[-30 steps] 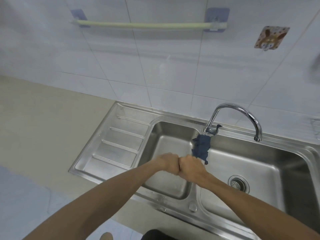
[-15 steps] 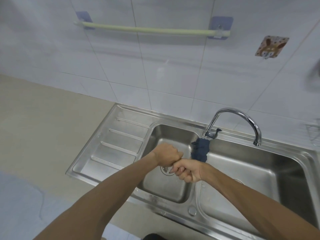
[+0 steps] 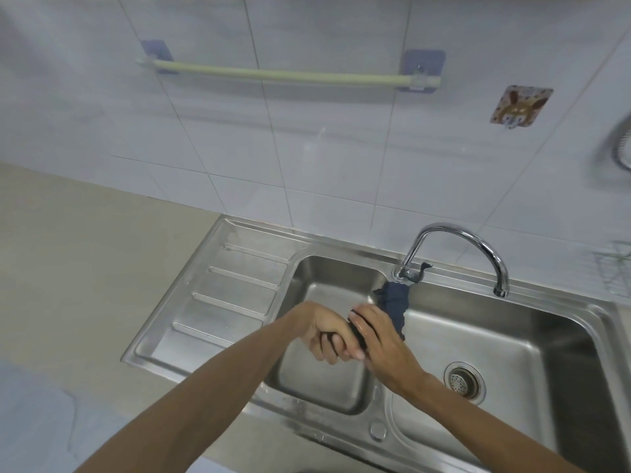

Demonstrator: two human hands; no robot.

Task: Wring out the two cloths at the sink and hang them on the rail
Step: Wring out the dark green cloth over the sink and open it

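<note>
Over the small left basin of the steel sink [image 3: 239, 295], both hands twist a dark blue cloth [image 3: 394, 302]. My left hand [image 3: 322, 331] grips its near end, mostly hidden in the fist. My right hand [image 3: 377, 336] clasps the middle, and the far end sticks out towards the tap base. A pale green rail [image 3: 280, 75] hangs bare on the tiled wall above. Only one cloth is in view.
A chrome tap [image 3: 457, 247] arches over the large right basin with its drain [image 3: 462, 380]. The ribbed draining board lies left of the basins, with beige counter [image 3: 85, 254] beyond. A patterned wall hook [image 3: 520, 105] sits right of the rail.
The fists have rotated against each other, the left hand turning palm-up and the right rolling over the cloth. The camera tilted up, bringing the rail lower in view.
</note>
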